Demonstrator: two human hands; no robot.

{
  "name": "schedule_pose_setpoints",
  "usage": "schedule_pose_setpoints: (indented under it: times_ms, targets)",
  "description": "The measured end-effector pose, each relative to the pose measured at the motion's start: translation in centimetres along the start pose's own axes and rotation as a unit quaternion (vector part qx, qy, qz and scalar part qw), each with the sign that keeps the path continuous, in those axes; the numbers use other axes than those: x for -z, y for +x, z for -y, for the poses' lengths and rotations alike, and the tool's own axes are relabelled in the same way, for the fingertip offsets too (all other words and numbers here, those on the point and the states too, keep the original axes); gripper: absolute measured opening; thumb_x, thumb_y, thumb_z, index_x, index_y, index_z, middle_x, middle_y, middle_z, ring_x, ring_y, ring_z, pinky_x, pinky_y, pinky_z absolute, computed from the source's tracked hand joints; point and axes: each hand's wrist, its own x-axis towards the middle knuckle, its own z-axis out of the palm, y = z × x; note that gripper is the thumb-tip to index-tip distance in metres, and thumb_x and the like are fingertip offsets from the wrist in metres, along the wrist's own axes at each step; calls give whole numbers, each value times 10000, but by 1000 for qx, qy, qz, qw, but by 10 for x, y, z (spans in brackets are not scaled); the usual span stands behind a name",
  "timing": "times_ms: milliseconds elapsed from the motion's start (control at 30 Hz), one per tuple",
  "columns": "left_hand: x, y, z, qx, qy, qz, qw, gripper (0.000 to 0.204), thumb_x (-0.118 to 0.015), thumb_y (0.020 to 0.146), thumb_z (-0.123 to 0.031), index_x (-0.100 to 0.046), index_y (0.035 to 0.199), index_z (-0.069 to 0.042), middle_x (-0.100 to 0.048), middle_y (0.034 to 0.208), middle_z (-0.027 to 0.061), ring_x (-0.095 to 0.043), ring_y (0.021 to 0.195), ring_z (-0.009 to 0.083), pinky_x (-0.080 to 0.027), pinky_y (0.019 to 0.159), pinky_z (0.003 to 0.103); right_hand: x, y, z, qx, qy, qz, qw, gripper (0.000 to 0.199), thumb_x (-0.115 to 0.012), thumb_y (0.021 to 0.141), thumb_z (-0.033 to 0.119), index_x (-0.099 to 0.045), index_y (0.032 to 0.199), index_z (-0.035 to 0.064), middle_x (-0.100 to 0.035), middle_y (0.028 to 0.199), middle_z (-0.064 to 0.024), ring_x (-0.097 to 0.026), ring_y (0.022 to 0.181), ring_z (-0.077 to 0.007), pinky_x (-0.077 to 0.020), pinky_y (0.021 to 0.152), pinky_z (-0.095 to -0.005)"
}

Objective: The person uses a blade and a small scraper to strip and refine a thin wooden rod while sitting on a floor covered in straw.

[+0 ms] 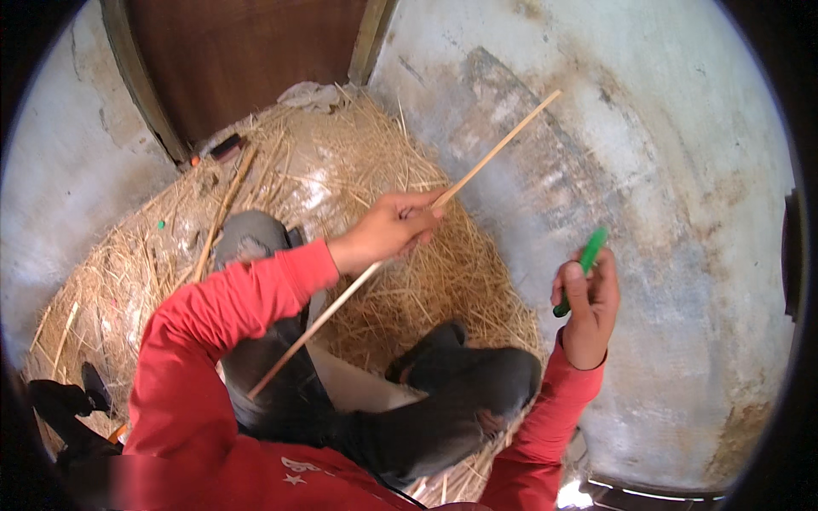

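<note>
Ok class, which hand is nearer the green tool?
Right. The right hand holds the green tool; the left hand is apart from it, to its left, holding a stick.

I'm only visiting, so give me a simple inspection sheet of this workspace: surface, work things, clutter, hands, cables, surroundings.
Surface: floor strewn with loose straw, thickest before the folded legs.
Work things: a long thin stick, slanting up to the right; a slim green object, exact kind unclear.
Clutter: a crumpled pale sheet and a small dark object near the door; a thicker stalk on the straw.
Hands: left hand grips the stick partway along; right hand holds the green object.
Cables: a thin dark cord at the lower edge; its purpose cannot be told.
Surroundings: brown door; pale, stained wall.
</note>
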Motion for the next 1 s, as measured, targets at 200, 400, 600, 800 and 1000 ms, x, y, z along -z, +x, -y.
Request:
schedule_pose_setpoints:
  times_ms: [200,400,600,800,1000]
  targets:
    - [5,-12,-7,9,-18,-27,999,497,-567,1019,-200,-429,1489,-120,-440,610,-79,-378,495,15,-324,459,204,-81,55,-23,86,-181,143,969,261,-593,977,277,-570,946,18,-565,639,-160,-596,575,-292,-451,540,-411]
    - [13,-21,-4,83,-89,-43,992,478,-553,1024,-159,-432,1477,-67,-422,630,-57,-366,515,32,-312,468,207,-117,44,-82,61,-188,224,954,382,-559,976,391,-590,868,26,-571,601,-205,-596,562,-424,-444,513,-493]
    - [15,-28,-3,85,-40,-78,993,431,-550,1026,-159,-483,1433,-37,-429,622,-51,-362,500,36,-312,460,219,-125,44,-88,66,-233,250,938,393,-550,982,406,-623,879,33,-575,600,-187,-585,553,-405,-443,518,-485]
    - [25,-45,19,21,182,-24,983,368,-554,992,-90,-541,1326,64,-607,777,42,-504,696,42,-456,643,242,-92,86,-134,-82,-281,117,949,487,-558,992,448,-660,908,-20,-490,556,-127,-481,500,-226,-396,514,-425]
    - [14,-48,6,2,222,11,975,382,-581,978,-90,-545,1329,58,-662,865,44,-514,763,46,-478,715,240,-56,62,-109,-117,-241,130,955,495,-536,997,437,-671,897,-28,-514,607,-180,-501,569,-292,-421,560,-442]
